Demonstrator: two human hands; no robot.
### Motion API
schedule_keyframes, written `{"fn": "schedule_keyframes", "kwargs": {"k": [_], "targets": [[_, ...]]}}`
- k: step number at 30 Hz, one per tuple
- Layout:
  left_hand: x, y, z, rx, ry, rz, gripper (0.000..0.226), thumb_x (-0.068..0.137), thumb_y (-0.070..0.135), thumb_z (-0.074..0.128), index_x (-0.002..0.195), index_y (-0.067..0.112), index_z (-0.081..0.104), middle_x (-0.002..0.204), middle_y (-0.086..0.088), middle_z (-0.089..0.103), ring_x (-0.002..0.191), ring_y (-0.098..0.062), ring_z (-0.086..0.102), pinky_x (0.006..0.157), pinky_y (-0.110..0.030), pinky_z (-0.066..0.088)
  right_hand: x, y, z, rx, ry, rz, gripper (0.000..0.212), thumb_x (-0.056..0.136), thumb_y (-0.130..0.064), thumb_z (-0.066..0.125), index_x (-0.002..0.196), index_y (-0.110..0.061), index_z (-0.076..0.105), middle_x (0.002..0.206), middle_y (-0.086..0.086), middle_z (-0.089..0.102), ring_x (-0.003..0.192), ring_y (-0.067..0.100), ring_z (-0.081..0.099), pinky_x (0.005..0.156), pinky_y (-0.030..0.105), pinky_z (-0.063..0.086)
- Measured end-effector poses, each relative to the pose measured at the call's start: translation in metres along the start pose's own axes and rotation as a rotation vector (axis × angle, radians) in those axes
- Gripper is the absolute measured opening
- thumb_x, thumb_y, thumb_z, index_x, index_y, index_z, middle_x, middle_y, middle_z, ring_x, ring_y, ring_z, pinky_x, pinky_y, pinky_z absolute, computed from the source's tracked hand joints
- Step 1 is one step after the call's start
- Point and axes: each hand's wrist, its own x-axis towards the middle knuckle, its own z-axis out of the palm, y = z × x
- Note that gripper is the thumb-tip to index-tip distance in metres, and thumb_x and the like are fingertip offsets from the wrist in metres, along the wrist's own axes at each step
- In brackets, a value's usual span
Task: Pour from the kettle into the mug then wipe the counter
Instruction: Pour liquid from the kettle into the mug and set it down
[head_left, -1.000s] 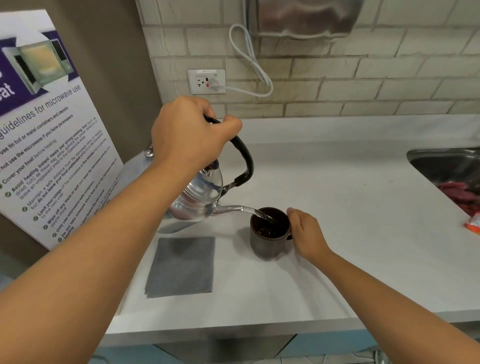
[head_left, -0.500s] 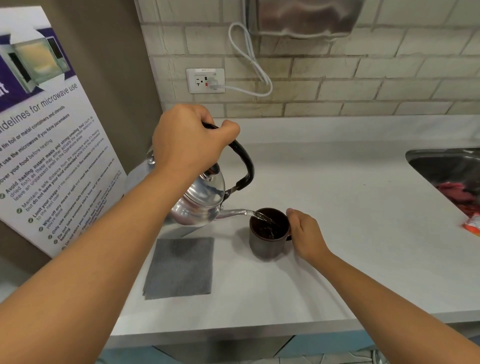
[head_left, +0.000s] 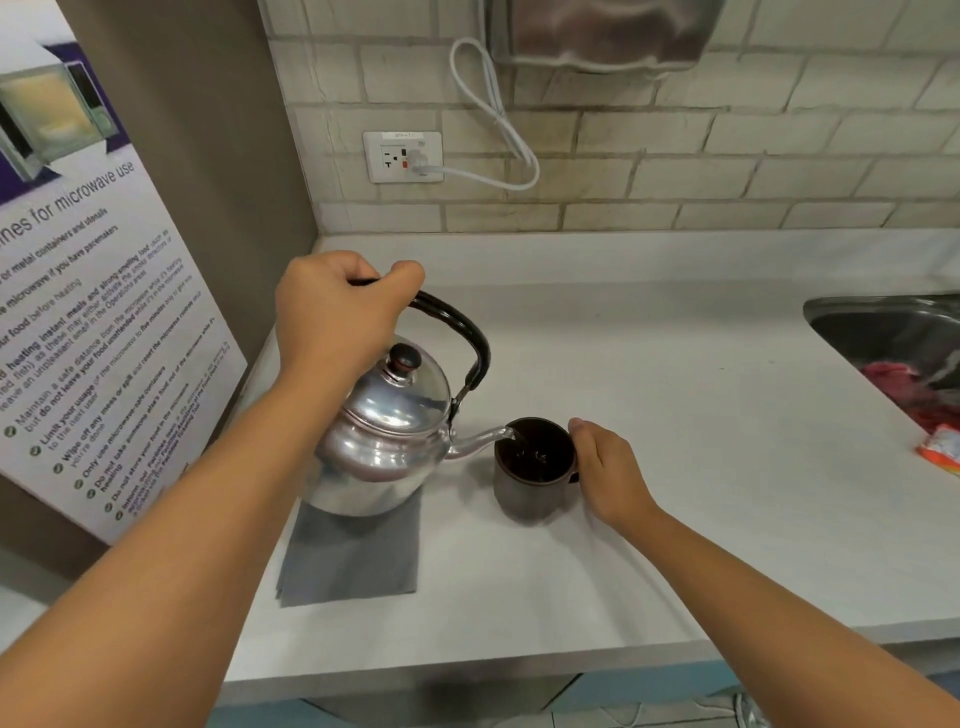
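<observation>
A shiny metal kettle (head_left: 387, 441) with a black handle is held above the white counter (head_left: 675, 467), my left hand (head_left: 337, 312) gripping its handle from above. Its spout reaches over the rim of a dark brown mug (head_left: 535, 470), and a thin stream of water runs into the mug. The mug stands on the counter with my right hand (head_left: 605, 470) closed around its handle side. A folded grey cloth (head_left: 353, 556) lies flat on the counter under and in front of the kettle.
A sink (head_left: 883, 332) with red items in it sits at the right edge, an orange packet (head_left: 943, 452) beside it. A microwave poster (head_left: 93, 322) leans at the left. On the brick wall are an outlet (head_left: 402, 156) with a white cord and a metal dispenser (head_left: 602, 31).
The kettle has come lower and sits more level, its lid now showing. The mug and my right hand have stayed in place.
</observation>
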Motion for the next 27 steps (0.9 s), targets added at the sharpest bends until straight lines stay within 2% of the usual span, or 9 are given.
{"fn": "schedule_keyframes", "kwargs": {"k": [4,7,12,16,20,22,25,27], "targets": [[0.001,-0.007,-0.001,-0.094,0.013,-0.065,0.037,0.063,0.032,0.064,0.041,0.015,0.04,0.031,0.01,0.025,0.034,-0.006,0.026,0.036,-0.013,0.027,0.0,-0.001,-0.001,0.006,-0.009,0.005,0.044,0.099,-0.031,0.032,0.059,-0.014,0.034,0.058,0.003,0.041,0.057,0.016,0.04,0.06,0.034,0.041],[0.003,-0.014,-0.001,-0.162,0.025,-0.143,0.044,0.067,0.027,0.065,0.038,0.02,0.034,0.031,0.01,0.02,0.033,-0.008,0.021,0.032,-0.013,0.022,-0.001,-0.003,-0.003,0.007,-0.035,0.02,0.043,0.099,-0.031,0.031,0.061,-0.013,0.036,0.061,0.006,0.043,0.059,0.017,0.042,0.06,0.032,0.041],[0.011,-0.03,-0.008,-0.259,0.065,-0.305,0.041,0.068,0.027,0.065,0.044,0.02,0.032,0.036,0.011,0.02,0.037,-0.008,0.019,0.033,-0.014,0.02,0.006,-0.011,-0.017,-0.098,-0.135,0.087,0.039,0.096,-0.034,0.039,0.065,-0.012,0.047,0.066,0.001,0.056,0.066,0.018,0.054,0.058,0.016,0.041],[0.025,-0.041,-0.008,-0.338,0.125,-0.389,0.04,0.068,0.031,0.065,0.046,0.022,0.034,0.048,0.004,0.026,0.044,-0.011,0.023,0.041,-0.021,0.021,0.032,-0.041,-0.033,-0.096,-0.137,0.091,0.026,0.09,-0.032,0.052,0.081,-0.01,0.062,0.087,0.009,0.069,0.085,0.026,0.064,0.075,0.034,0.048],[0.046,-0.051,0.007,-0.403,0.172,-0.367,0.041,0.072,0.026,0.065,0.045,0.021,0.034,0.036,0.012,0.023,0.037,-0.007,0.022,0.034,-0.016,0.018,0.075,-0.1,-0.024,0.003,-0.156,-0.055,0.031,0.086,-0.041,0.052,0.086,-0.012,0.065,0.095,0.011,0.069,0.091,0.027,0.064,0.085,0.041,0.049],[0.061,-0.056,0.018,-0.423,0.18,-0.371,0.04,0.072,0.024,0.065,0.047,0.019,0.035,0.033,0.013,0.024,0.035,-0.005,0.022,0.033,-0.015,0.019,0.098,-0.129,-0.008,0.028,-0.17,-0.15,0.035,0.084,-0.049,0.05,0.091,-0.017,0.064,0.095,0.003,0.069,0.092,0.019,0.064,0.084,0.033,0.048],[0.083,-0.072,0.035,-0.465,0.157,-0.405,0.04,0.073,0.023,0.067,0.048,0.02,0.035,0.032,0.015,0.027,0.031,-0.004,0.023,0.031,-0.012,0.018,0.126,-0.155,0.023,-0.048,-0.209,-0.351,0.032,0.089,-0.048,0.048,0.11,-0.026,0.06,0.098,-0.014,0.063,0.092,0.002,0.06,0.078,0.009,0.045],[0.096,-0.083,0.046,-0.475,0.131,-0.423,0.039,0.072,0.025,0.068,0.049,0.02,0.036,0.033,0.016,0.028,0.03,-0.003,0.024,0.032,-0.011,0.019,0.142,-0.159,0.042,-0.145,-0.243,-0.455,0.04,0.093,-0.045,0.046,0.124,-0.022,0.054,0.108,-0.007,0.06,0.092,0.008,0.061,0.081,0.014,0.046]]}}
